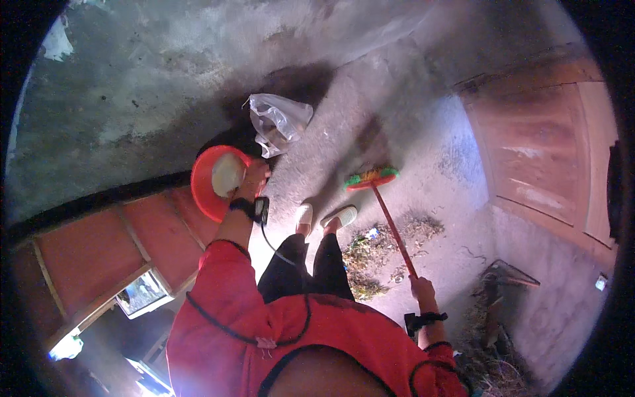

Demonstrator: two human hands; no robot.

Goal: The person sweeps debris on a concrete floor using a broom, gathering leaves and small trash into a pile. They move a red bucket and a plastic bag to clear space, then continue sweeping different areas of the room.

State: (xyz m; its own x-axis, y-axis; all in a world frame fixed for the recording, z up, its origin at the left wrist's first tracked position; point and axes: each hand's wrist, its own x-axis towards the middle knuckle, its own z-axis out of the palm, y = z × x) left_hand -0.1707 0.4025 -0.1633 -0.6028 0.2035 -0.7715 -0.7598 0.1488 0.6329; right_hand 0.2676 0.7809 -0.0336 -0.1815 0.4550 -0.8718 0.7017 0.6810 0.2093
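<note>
With my right hand (421, 290) I grip the red handle of a broom (392, 223). The broom's head, with green and yellowish bristles, rests on the floor ahead of my feet. On my other side, my left hand (254, 178) holds a red plastic basin (202, 191) by its right rim. A pale round surface shows inside the basin; whether it is the bottom or some content is unclear. Dry plant litter (364, 263) with bits of wrapper lies on the floor, between my legs and the broom handle.
A clear plastic bag (283, 121) stands by the wall (149, 99), beyond the basin. Reddish wooden panelling (94, 253) runs along the left. A wooden door (533, 159) is at the right. More debris (488, 317) and a thin bent frame (518, 273) lie by the right wall.
</note>
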